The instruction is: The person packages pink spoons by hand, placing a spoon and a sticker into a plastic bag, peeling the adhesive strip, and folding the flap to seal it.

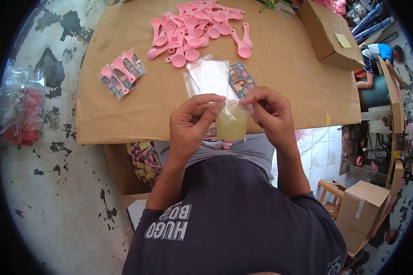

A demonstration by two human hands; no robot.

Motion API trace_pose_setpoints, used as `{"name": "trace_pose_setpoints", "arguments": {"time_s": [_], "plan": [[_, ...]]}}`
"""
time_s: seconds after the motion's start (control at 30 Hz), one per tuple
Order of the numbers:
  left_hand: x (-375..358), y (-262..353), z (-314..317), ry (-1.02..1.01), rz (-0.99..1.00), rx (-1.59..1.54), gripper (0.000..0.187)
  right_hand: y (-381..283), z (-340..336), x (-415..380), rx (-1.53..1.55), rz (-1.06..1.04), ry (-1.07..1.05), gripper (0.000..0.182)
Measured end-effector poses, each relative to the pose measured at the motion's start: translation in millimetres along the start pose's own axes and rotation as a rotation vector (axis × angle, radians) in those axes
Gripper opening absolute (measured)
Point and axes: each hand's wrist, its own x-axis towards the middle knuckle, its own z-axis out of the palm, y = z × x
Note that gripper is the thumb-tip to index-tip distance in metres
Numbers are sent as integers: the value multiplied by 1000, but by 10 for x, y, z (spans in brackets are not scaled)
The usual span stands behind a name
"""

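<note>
L hand (219, 103) is palm-inward, fingers bent, thumb & index pinched on the L upper corner of a clear bag (231, 123). R hand (247, 106) mirrors it, thumb & index closed at the R upper corner, other fingers curled (exact fingertip contact is a bit blurred). Both forearms come up from the lower part of the view, elbows out, wrists angled in, so the 2 hands face each other w/ the bag btwn them.

The bag is small, see-through & shiny near the top, w/ a pale yellow-green piece (231, 127) inside. It hangs approx upright at the table's near edge, partly over the lap.

Just beyond, on the brown-covered table (316, 103), lie a stack of clear/white bags (213, 78) & a blue printed card (242, 81) beside it. Farther back: a pile of pink spoons (190, 27). Off to L, a few spoons in printed packs (123, 73); far R, an open cardboard box (328, 41). 1 other person (376, 52) is at far R, well apart.
</note>
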Motion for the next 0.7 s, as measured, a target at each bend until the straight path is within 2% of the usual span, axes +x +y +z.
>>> {"name": "trace_pose_setpoints", "arguments": {"time_s": [0.07, 0.13, 0.3, 0.4, 0.5, 0.57, 0.63, 0.7], "plan": [[-7, -61, -48, -45, 89, 38, 15, 24, -37, 1, -16, -54, -22, 10], [-24, -34, -89, -64, 82, 23, 13, 16, -82, 1, -8, -43, -87, 17], [-4, -4, -76, -45, 89, -16, 10, -30, -121, 11, -94, -92, -139, 16], [20, -57, -130, -61, 57, -150, 9, -77, -87, 24, -145, -148, -143, 12], [15, -120, -148, -108, 50, -54, 16, -101, -45, -18, -234, -99, -97, 6], [32, -78, -45, -40, -2, -49, 25, -67, -22, -43, -308, -46, -79, 8], [33, -15, 8, -36, -25, -97, 32, 6, 1, -53, -83, -8, 33, 24], [25, 57, 24, -32, -51, -147, 40, 13, 13, -20, -23, -75, 47, 29]]}}
